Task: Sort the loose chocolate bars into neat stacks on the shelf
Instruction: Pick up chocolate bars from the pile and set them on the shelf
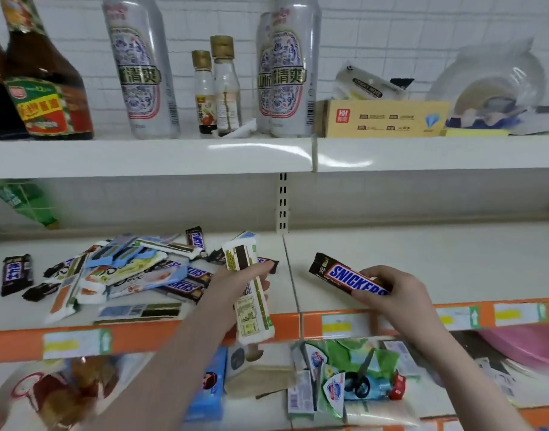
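Bottom of frame: lower shelf with packets (354,381), scissors pack, blurry. Middle shelf (422,265) with orange price strip (310,325) across the frame centre. Left hand (235,284), centre frame, fingers curled round a white bar (251,293), bar upright, back label facing camera, lower end hanging past the strip. Right hand (394,290), right of centre, pinches a Snickers (344,276) at its right end, bar above bare shelf, tilted up-left. Loose pile (127,272) of bars, centre-left on the same shelf; one dark bar (16,273) apart at far left. Top shelf: bottles (49,73), cans (139,66), yellow box (382,118).
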{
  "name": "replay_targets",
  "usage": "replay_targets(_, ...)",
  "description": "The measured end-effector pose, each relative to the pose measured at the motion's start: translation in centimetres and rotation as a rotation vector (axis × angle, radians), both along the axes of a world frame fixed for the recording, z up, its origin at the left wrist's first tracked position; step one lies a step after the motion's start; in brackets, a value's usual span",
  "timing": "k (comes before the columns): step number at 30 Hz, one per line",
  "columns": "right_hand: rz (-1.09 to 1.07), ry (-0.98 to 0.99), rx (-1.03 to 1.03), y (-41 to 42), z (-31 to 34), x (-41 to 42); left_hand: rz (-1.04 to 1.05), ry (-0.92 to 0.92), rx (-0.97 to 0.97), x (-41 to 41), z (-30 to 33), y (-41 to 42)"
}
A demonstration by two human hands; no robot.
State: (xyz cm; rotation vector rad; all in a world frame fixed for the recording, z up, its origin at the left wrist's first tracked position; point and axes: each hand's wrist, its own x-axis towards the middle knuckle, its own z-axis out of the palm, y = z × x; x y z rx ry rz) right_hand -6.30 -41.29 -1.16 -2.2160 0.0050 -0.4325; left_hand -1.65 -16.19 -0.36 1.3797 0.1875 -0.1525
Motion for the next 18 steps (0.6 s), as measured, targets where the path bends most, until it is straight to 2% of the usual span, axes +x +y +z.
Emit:
replay_targets(5, 0.063, 0.022, -0.063, -10.2, 0.5, 3.8, 0.044, 0.126, -0.091, 2.5, 0.5, -9.5)
replay_targets(8, 0.126, 0.067, -0.102, -14.4, 0.8, 6.0, 0.062, 0.114, -0.1, 4.2, 1.0, -13.9)
replay_targets(14, 0.253, 0.108, -0.11, -17.8, 1.1, 10.2, 0.003, 0.169, -0.043, 6.6, 1.0, -17.9)
replay_targets(18, 0.387, 0.212, 0.042, -18.0, 0.9, 11.8, -0.071, 0.227, -0.018, 7.5, 0.8, -18.3)
